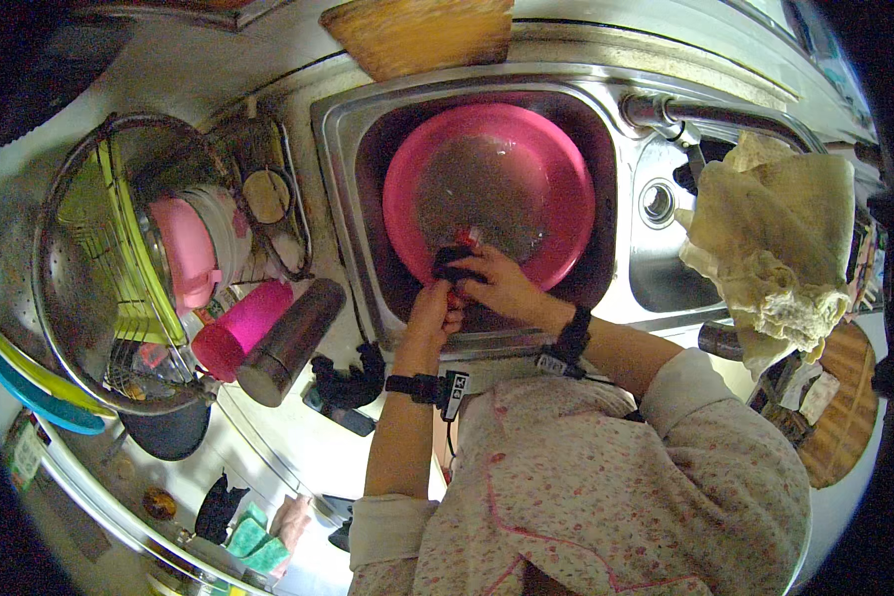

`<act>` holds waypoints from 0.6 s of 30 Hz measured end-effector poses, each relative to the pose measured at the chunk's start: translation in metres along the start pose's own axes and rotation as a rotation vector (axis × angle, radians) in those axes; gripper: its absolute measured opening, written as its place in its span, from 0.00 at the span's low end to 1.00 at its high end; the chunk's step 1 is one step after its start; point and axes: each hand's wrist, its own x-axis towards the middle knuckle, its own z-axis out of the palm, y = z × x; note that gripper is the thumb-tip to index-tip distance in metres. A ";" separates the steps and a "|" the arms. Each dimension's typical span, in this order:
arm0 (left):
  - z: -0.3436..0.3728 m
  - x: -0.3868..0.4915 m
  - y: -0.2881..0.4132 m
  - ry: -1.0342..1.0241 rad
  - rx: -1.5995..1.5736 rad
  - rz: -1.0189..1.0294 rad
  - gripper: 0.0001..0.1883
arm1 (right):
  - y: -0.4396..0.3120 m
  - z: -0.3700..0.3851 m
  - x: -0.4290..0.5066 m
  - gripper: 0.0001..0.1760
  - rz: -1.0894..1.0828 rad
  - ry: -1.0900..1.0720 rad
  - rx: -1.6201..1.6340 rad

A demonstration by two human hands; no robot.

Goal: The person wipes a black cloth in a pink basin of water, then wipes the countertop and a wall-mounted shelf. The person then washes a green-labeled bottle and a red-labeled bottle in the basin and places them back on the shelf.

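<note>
Over the near rim of a round pink plastic basin [488,115], I hold a small black and red item [451,257] whose kind I cannot make out. My left hand [430,309] is closed around its lower end, where a bit of red shows. From the right, my right hand [510,287] grips the same item, fingers across its dark part. Murky greyish water [480,186] stands in the basin. The basin sits inside a stainless steel sink [343,223].
A faucet [745,119] reaches over a smaller side basin [663,276], with a pale cloth [782,231] draped at right. On the left are a dish rack [141,246] with dishes, a pink bottle [246,328] and a dark bottle [294,339]. A wooden board [425,37] leans behind the sink.
</note>
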 end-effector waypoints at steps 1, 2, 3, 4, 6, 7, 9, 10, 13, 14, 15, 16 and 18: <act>0.002 0.001 0.000 0.022 -0.068 -0.033 0.11 | -0.005 0.003 0.000 0.17 0.077 0.043 -0.002; 0.003 0.003 -0.001 -0.019 -0.101 -0.025 0.10 | -0.008 0.006 -0.001 0.16 0.078 0.092 -0.008; 0.004 0.005 -0.001 -0.030 -0.127 -0.041 0.10 | -0.007 0.008 0.002 0.15 0.076 0.143 -0.015; 0.005 0.005 -0.002 -0.047 -0.160 -0.042 0.09 | -0.002 0.010 0.008 0.15 0.096 0.143 -0.057; 0.005 0.006 -0.002 -0.030 -0.166 -0.027 0.09 | 0.015 0.015 0.021 0.14 0.152 0.130 -0.125; 0.005 0.007 -0.002 -0.070 -0.180 0.021 0.08 | 0.025 0.016 0.027 0.13 0.204 0.140 -0.160; 0.004 0.006 -0.005 -0.065 -0.196 -0.015 0.09 | 0.047 0.016 0.040 0.14 0.289 0.145 -0.223; 0.003 0.006 -0.007 -0.056 -0.215 -0.022 0.09 | 0.059 0.011 0.046 0.16 0.185 0.148 -0.263; 0.003 0.008 -0.015 -0.108 -0.237 -0.064 0.07 | 0.085 -0.002 0.043 0.17 0.330 -0.054 -0.436; 0.002 0.008 -0.019 -0.102 -0.263 -0.091 0.08 | 0.092 -0.007 0.039 0.18 0.391 -0.123 -0.473; 0.001 0.007 -0.023 -0.100 -0.283 -0.112 0.08 | 0.097 -0.010 0.034 0.19 0.291 -0.102 -0.520; 0.000 0.009 -0.023 -0.124 -0.307 -0.100 0.08 | 0.102 -0.014 0.033 0.19 0.237 -0.133 -0.575; -0.004 0.007 -0.026 -0.135 -0.412 -0.170 0.07 | 0.111 -0.014 0.030 0.19 0.203 -0.113 -0.606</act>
